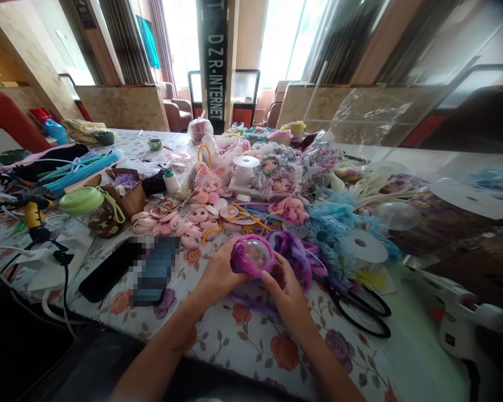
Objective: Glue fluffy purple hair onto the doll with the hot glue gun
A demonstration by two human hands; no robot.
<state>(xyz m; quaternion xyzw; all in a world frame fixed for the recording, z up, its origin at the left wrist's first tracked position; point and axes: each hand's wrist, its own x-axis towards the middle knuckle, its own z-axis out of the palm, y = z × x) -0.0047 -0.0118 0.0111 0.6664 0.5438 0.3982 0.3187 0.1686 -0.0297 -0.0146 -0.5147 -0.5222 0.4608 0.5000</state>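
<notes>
Over the near middle of the table, my left hand point(223, 267) is closed on the left side of a clear plastic dome point(257, 253) ringed with fuzzy magenta-purple trim. From the right, my right hand point(285, 283) grips the same piece, thumb on its lower rim and fingers partly hidden behind. Loose purple fuzzy strands point(299, 259) lie just beyond my right hand and trail beneath the piece. Black-handled scissors point(360, 312) rest to the right. Pink doll-face parts point(193, 219) are heaped beyond my left hand.
Two phones point(111, 271) lie on the flowered tablecloth point(238, 329) at left, near a green-lidded jar point(84, 206) and a yellow-black tool point(34, 220). Blue ruffled trim point(331, 223) and a white spool point(364, 245) lie right. A white glue gun point(456, 318) stands at the right edge.
</notes>
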